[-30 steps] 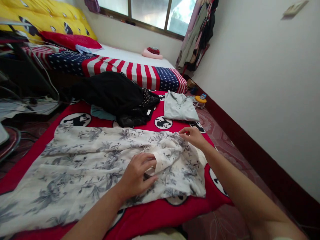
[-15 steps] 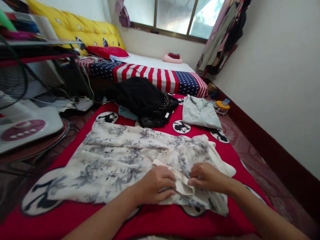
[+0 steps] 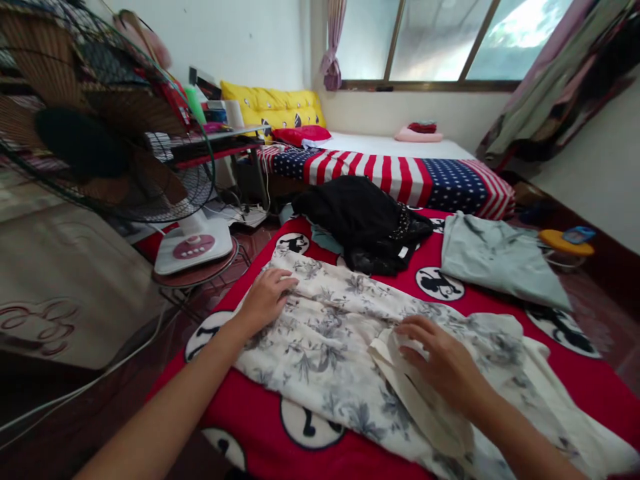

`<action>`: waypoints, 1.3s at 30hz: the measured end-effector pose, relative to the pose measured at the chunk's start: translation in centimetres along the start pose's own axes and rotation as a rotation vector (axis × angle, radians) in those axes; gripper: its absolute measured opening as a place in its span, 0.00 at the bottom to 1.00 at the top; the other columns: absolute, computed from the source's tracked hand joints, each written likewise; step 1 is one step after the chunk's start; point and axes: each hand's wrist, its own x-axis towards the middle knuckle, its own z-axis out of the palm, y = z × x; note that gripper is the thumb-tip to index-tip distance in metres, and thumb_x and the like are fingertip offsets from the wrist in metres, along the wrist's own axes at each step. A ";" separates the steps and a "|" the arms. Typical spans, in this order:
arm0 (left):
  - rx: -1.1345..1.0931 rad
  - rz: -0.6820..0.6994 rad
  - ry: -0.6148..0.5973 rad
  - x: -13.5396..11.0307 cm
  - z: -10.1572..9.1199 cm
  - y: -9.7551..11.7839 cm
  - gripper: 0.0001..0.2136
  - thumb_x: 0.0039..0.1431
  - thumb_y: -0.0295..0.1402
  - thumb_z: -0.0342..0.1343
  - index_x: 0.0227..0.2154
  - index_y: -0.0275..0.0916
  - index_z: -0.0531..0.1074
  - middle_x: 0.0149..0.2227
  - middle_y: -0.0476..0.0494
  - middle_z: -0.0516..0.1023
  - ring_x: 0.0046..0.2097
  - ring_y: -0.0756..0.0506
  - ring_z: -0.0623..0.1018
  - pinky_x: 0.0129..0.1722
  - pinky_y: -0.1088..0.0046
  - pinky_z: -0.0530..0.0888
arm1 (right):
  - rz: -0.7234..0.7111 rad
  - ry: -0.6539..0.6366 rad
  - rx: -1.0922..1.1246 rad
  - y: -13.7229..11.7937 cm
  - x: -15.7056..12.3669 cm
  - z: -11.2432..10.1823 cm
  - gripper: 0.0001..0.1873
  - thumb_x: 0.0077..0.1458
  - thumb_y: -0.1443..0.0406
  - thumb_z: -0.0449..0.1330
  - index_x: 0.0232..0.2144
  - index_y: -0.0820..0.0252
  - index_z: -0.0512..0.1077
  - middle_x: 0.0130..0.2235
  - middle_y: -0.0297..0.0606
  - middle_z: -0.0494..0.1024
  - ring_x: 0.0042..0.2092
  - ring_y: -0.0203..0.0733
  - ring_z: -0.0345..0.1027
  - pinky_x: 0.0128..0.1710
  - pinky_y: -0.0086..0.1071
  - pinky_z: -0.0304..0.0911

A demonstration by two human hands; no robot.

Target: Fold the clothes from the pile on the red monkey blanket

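A white garment with grey floral print (image 3: 320,340) lies spread out on a red blanket (image 3: 265,413) patterned with black-and-white round motifs. My left hand (image 3: 267,300) rests on the garment's far left end, its fingers stretched over the fabric. Over the middle of the garment is my right hand (image 3: 440,367), fingers curved and apart. Beneath it a plain cream strip of cloth (image 3: 400,380) runs across the print, partly covered by the hand. Whether the right fingertips touch this strip, I cannot tell.
Behind the garment lie a heap of black clothing (image 3: 355,220) and a folded pale grey-green shirt (image 3: 495,253). An electric fan (image 3: 195,250) stands on a stool at the left. A bed with a stars-and-stripes cover (image 3: 370,170) is at the back.
My left hand has left the cream strip and reached the garment's far left end. My right hand stays by the strip, its fingers more apart. The view has turned left.
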 end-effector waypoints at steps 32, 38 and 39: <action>0.113 -0.790 -0.244 -1.0 -3.4 -3.3 0.26 0.46 0.55 0.58 0.38 0.36 0.76 0.38 0.32 0.80 0.42 0.33 0.79 0.38 0.66 0.70 | -0.087 -0.263 0.218 -9.7 9.6 5.4 0.14 0.54 0.68 0.60 0.45 0.59 0.71 0.48 0.43 0.72 0.43 0.42 0.71 0.42 0.34 0.61; -0.002 -0.627 -0.244 -0.8 -3.9 -2.5 0.10 0.48 0.40 0.59 0.29 0.39 0.75 0.31 0.41 0.80 0.37 0.40 0.78 0.33 0.71 0.66 | 0.071 -0.217 0.693 -13.2 11.8 9.6 0.28 0.50 0.65 0.63 0.54 0.59 0.63 0.51 0.47 0.71 0.42 0.43 0.71 0.43 0.38 0.65; -0.020 -0.603 -0.220 -0.8 -4.0 -2.1 0.10 0.49 0.39 0.58 0.30 0.38 0.75 0.32 0.41 0.80 0.37 0.41 0.78 0.34 0.71 0.66 | 0.135 -0.216 0.787 -13.8 12.3 10.0 0.30 0.50 0.62 0.63 0.55 0.59 0.62 0.50 0.47 0.71 0.41 0.43 0.72 0.41 0.37 0.66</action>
